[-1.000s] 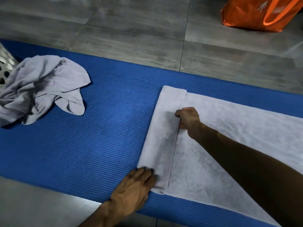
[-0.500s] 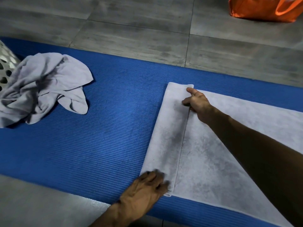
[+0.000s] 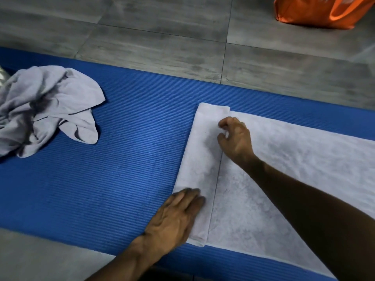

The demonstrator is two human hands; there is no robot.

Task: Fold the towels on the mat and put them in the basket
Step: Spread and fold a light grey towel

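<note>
A pale grey towel (image 3: pixel 294 159) lies spread flat on the blue ribbed mat (image 3: pixel 132 149). Its left end is folded over into a narrow strip (image 3: pixel 203 155). My left hand (image 3: pixel 176 216) presses flat on the near end of that strip, fingers straight. My right hand (image 3: pixel 235 136) is over the strip's inner edge near the far end, with its thumb and fingers loosely curled apart and holding nothing. A second grey towel (image 3: pixel 46 110) lies crumpled on the mat at the left. Only a sliver of the white basket (image 3: pixel 1 73) shows at the left edge, behind that towel.
Grey floor tiles (image 3: pixel 162 37) lie beyond the mat's far edge, and a strip of floor runs along its near edge. An orange bag (image 3: pixel 324 11) sits on the floor at the top right. Bare mat separates the two towels.
My right hand has let go of the strip's far corner and drawn back a little toward me, fingers loosely curled. My left hand stays pressed on the near end.
</note>
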